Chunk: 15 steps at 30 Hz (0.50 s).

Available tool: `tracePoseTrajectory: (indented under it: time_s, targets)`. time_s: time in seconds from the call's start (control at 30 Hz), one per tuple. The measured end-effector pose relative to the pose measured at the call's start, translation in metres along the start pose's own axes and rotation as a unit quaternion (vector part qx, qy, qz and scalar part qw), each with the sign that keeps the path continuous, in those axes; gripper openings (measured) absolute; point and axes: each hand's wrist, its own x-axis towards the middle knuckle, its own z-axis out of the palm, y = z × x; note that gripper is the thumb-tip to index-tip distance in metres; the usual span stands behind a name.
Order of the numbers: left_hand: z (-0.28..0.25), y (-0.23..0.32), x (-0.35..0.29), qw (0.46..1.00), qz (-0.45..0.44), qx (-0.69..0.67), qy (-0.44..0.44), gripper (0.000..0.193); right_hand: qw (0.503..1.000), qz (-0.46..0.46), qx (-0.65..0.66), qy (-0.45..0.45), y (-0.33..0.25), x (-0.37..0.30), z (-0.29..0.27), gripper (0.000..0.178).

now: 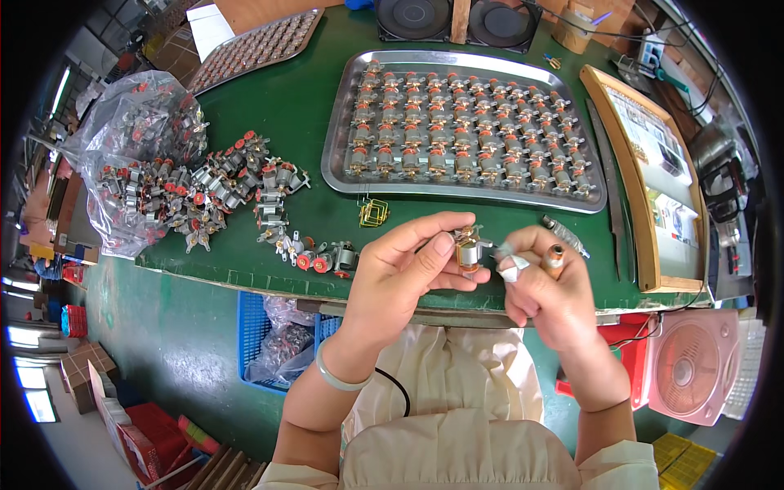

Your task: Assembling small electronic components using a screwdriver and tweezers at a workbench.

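My left hand [400,269] is closed, pinching a small electric motor [469,250] with a silver body and copper-coloured parts between thumb and fingers. Close to its right side, my right hand [549,282] is closed around a slim tool with a rounded brown handle end [554,258]. The fingers hide most of the tool, so its kind does not show. White tape [512,266] wraps a digit of that hand. Past my hands, a metal tray [336,155] bears rows of similar motors with orange-red discs. A small yellow wire frame [373,213] lies left of the motor.
Loose motors [220,188] spill from a clear plastic bag [122,122] on the green table [302,220]. Another filled tray [261,47] stands at the back left. A wooden-framed board [653,188] bounds the right. Two black fans [414,18] stand behind; a blue basket [253,335] sits below.
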Motion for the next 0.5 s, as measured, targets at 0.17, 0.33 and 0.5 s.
tracePoseTrajectory:
  time_s: [0.17,0.33,0.5]
  targets:
    - [0.005,-0.002,0.000,0.997,-0.037,-0.068,0.000,0.030,0.988,-0.062,0.140,0.003,0.012,0.007,0.006,0.020]
    - [0.008,-0.001,-0.002,0.998,-0.037,-0.055,-0.012,0.030,0.981,-0.127,0.146,0.031,0.019,0.011,0.007,0.017]
    - [0.008,0.000,-0.004,0.998,-0.037,-0.058,-0.013,0.030,0.980,-0.144,0.135,0.028,0.022,0.008,0.008,0.017]
